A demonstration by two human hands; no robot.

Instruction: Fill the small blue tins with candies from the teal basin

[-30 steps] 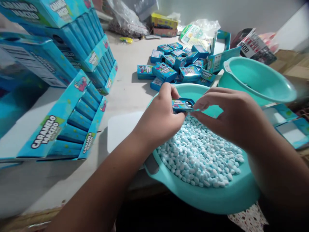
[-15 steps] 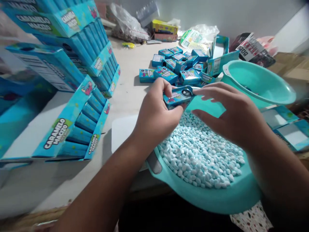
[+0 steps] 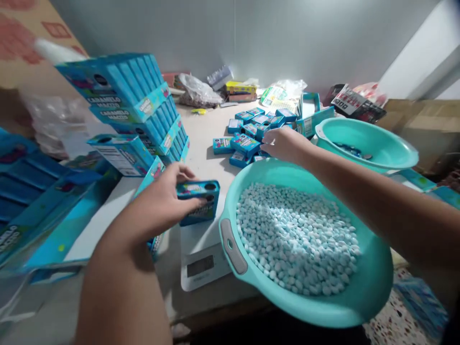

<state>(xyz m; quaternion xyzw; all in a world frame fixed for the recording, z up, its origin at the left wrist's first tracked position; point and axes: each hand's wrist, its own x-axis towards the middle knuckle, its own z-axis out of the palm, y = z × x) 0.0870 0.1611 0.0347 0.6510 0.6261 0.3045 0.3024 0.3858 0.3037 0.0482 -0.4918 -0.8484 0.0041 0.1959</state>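
Note:
My left hand grips a small blue candy box and holds it just above a white kitchen scale. My right hand reaches out over a pile of small blue candy boxes on the table, fingers curled down onto them; what they hold, if anything, is hidden. A teal bowl full of pale blue candies sits in front of me, below my right forearm.
Stacked blue display cartons stand at the left, with another carton at the near left. A second teal bowl sits at the right. Bags and packets lie along the back wall. Cardboard boxes are at the far right.
Both hands held one box over the candy bowl. My left hand has carried it left and down to the scale; my right hand let go and reached to the box pile. The camera tilted up.

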